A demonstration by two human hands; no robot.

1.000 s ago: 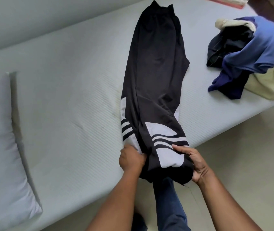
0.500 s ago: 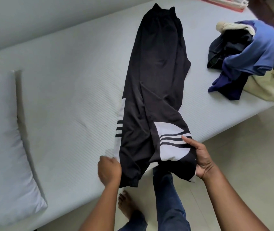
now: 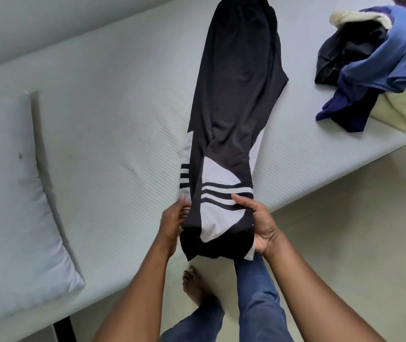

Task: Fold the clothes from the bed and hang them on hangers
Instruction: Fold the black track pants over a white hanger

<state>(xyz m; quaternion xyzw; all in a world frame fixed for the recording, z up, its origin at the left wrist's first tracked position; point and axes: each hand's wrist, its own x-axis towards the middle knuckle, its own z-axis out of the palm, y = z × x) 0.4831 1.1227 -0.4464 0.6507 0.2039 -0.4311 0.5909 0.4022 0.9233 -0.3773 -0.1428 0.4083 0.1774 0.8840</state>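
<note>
Head view: the black track pants (image 3: 234,95) lie lengthwise on the bed (image 3: 110,107), stretching away from the fingers. Their far waistband is cut off by the top of the frame. The cuff end, with its white panels and black stripes, is lifted just off the bed's near edge and held between both hands.

The right hand (image 3: 261,225) pinches the right side of the cuff. Its thumb lies across the striped white panel, and the fingers are tucked under the cloth and hidden. The left hand (image 3: 172,223) grips the left edge. Its fingers (image 3: 182,201) run up beside the fabric, their tips partly covered, so how tightly they curl is hard to make out.

Far beyond the right fingers and off to their right sits a heap of blue, dark and cream clothes (image 3: 382,65), clipped by the frame edge. Well to the left of the left fingers a white pillow (image 3: 11,193) lies on the bed, cut off at the side. Below the hands are legs in blue jeans (image 3: 258,304) and one bare foot (image 3: 197,287) on the pale floor (image 3: 357,230).
</note>
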